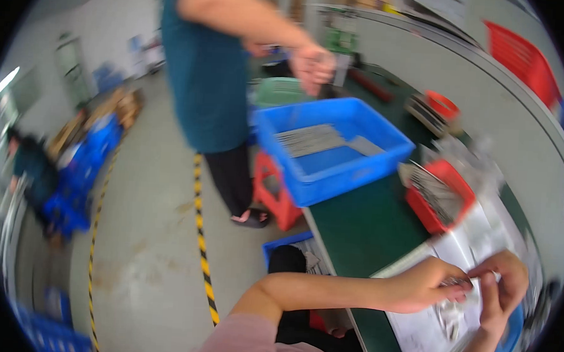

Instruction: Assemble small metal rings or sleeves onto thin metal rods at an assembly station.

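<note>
Above the white papers [423,333] on the green table, my left hand [426,287] is closed around some small shiny metal pieces [456,282]. Close beside it, my right hand [504,286] has its thumb and fingertips drawn together, nearly meeting the left fingertips. Whatever is between those right fingers is too small to make out. Beneath both hands lie small whitish pieces [448,315], blurred. Just beyond the hands, a red bin [443,197] holds a bundle of thin metal rods or strips.
A large blue tub [352,179] with rows of thin metal pieces sits at the table's far left. A co-worker [204,76] reaches over it, one arm outstretched. Clear plastic bags [468,157] lie behind the red bin. A red stool [278,195] stands below the tub.
</note>
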A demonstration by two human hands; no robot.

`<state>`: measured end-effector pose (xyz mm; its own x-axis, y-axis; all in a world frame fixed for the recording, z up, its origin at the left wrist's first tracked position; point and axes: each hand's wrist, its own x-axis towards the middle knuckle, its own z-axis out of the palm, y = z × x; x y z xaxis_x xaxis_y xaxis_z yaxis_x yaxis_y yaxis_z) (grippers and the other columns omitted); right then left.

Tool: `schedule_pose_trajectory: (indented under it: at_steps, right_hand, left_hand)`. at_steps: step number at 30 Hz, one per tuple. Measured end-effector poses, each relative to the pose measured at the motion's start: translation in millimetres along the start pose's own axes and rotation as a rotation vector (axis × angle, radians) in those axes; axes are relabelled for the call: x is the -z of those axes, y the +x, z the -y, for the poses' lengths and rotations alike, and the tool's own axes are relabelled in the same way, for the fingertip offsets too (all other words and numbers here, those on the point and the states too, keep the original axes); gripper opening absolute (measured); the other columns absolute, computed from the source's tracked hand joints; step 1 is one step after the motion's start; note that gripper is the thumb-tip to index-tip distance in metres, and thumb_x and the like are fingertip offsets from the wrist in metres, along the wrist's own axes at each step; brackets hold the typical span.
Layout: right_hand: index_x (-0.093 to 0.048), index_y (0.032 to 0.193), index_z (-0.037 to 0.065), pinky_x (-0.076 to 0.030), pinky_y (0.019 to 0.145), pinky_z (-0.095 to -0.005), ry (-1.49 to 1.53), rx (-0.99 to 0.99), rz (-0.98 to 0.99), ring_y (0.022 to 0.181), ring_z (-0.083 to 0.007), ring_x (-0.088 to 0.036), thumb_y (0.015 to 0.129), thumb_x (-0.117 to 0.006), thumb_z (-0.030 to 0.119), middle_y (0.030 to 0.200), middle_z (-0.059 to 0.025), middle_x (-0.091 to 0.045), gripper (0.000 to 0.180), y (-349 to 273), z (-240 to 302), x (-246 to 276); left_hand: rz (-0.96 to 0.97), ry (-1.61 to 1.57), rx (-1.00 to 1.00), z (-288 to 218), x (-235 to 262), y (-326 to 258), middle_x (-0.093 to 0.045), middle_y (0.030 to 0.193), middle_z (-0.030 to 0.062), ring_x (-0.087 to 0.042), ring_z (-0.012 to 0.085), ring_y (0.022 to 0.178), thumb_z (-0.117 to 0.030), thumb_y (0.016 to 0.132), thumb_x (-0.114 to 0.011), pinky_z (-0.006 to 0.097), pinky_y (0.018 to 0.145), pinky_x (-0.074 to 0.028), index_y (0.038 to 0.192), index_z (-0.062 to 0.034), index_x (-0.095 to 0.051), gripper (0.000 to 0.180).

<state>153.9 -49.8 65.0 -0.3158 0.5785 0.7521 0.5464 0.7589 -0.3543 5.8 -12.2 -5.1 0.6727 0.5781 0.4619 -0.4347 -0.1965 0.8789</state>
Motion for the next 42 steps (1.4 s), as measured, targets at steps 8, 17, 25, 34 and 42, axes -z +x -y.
schedule_pose_trajectory:
  at_steps: [8, 17, 25, 34, 42]
  right_hand:
    - [-0.045, 0.082, 0.003, -0.037, 0.061, -0.0223, 0.247, -0.262, -0.305, 0.060, -0.0104, -0.044, 0.089, -0.040, 0.016, 0.067, -0.0024, -0.043, 0.016, -22, -54, -9]
    - [-0.050, 0.083, 0.001, -0.018, 0.043, -0.0209, 0.608, -0.672, 0.441, 0.047, -0.0012, -0.026, 0.059, -0.075, 0.010, 0.057, 0.0091, -0.034, 0.036, -95, -64, -81]
    - [-0.057, 0.098, -0.003, -0.046, 0.073, -0.0239, 0.576, -0.600, 0.461, 0.082, -0.0126, -0.057, 0.074, -0.066, -0.003, 0.090, -0.0062, -0.061, 0.025, -119, -84, -92]
    - [-0.059, 0.094, -0.002, -0.046, 0.072, -0.0249, 0.552, -0.650, 0.517, 0.081, -0.0120, -0.055, 0.075, -0.065, -0.001, 0.085, -0.0040, -0.061, 0.019, -108, -74, -94]
    - [-0.059, 0.093, -0.003, -0.045, 0.072, -0.0247, 0.573, -0.591, 0.434, 0.079, -0.0121, -0.056, 0.076, -0.065, 0.001, 0.084, -0.0041, -0.061, 0.019, -124, -96, -98]
  left_hand:
    - [-0.056, 0.024, -0.019, 6, 10, 2, -0.063, 0.083, 0.0119, -0.061, 0.0153, 0.077, -0.012, 0.091, -0.046, 0.028, 0.070, -0.048, 0.097, 0.0065, -0.054, 0.021]
    - [-0.192, -0.032, -0.167, 21, 3, 18, -0.062, 0.075, 0.0125, -0.061, 0.0162, 0.067, -0.013, 0.090, -0.048, 0.028, 0.062, -0.050, 0.087, 0.0065, -0.054, 0.021]
    - [0.010, -0.046, -0.063, 7, 5, 7, -0.062, 0.084, 0.0117, -0.061, 0.0150, 0.081, -0.017, 0.090, -0.050, 0.027, 0.071, -0.048, 0.098, 0.0062, -0.054, 0.025]
    - [0.084, -0.001, -0.049, -1, 9, -1, -0.063, 0.088, 0.0116, -0.061, 0.0145, 0.083, -0.015, 0.089, -0.049, 0.026, 0.075, -0.046, 0.107, 0.0066, -0.053, 0.028]
    - [-0.010, 0.000, -0.222, 14, 10, 2, -0.056, 0.099, 0.0117, -0.055, 0.0153, 0.093, -0.018, 0.087, -0.052, 0.028, 0.080, -0.043, 0.116, 0.0037, -0.045, 0.037]
